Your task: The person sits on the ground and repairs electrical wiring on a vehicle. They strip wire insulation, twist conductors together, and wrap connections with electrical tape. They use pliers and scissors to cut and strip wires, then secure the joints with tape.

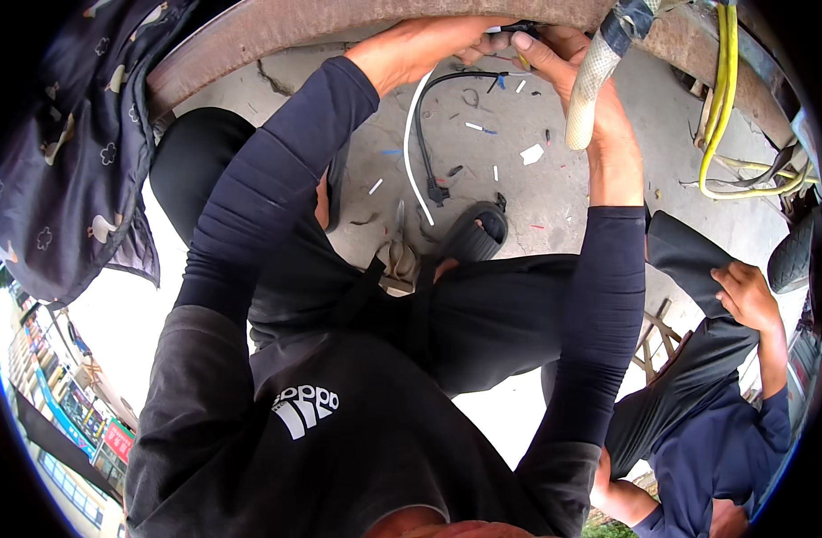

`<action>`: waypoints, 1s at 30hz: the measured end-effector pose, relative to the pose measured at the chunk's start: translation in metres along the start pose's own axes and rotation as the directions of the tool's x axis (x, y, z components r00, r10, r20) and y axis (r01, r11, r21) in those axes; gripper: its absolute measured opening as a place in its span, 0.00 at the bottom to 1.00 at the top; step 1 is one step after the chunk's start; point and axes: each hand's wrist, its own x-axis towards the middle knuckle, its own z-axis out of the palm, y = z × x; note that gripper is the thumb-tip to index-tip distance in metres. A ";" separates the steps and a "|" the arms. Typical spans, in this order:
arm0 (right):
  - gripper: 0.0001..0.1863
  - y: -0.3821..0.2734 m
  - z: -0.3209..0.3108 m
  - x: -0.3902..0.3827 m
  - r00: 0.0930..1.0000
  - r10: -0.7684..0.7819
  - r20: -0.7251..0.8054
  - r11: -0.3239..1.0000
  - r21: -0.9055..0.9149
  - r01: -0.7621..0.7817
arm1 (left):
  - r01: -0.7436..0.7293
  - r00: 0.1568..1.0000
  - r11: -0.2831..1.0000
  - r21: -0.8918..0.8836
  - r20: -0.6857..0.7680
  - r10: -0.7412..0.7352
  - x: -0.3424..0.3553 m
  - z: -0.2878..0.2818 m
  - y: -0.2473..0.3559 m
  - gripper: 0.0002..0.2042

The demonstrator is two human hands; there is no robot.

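Left hand: your left hand (pixel 472 43) is at the top centre of the frame, fingers curled in by the dark piece; cannot tell if they are closed on it.
Right hand: your right hand (pixel 565 65) is just beside it, thumb turned toward the left; grip partly hidden, cannot tell if clamped.
Dark piece: the small dark piece (pixel 522 28) is at the top centre, between your hands, close to the rusty beam (pixel 339 24).
Step in hand: reads as fine two-handed fingertip work on that piece; the exact action is too small to tell.
Next move: seems to call for a steady hold on the piece and a right wrist mindful of the pale sleeve (pixel 590 94) hanging in front of it.
Ground, centre: black cable (pixel 418 125) and white tube (pixel 407 134) lie near each other, small scraps around them.
Right side: yellow cables (pixel 726 99) hang at the upper right; a co-worker's hand (pixel 750 296) rests lower down, well apart from yours.
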 end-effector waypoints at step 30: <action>0.39 -0.061 0.074 -0.056 0.899 0.024 -0.436 0.993 -0.096 -0.073 | -0.346 0.681 0.190 0.919 0.107 0.724 -0.044 0.038 0.000 0.12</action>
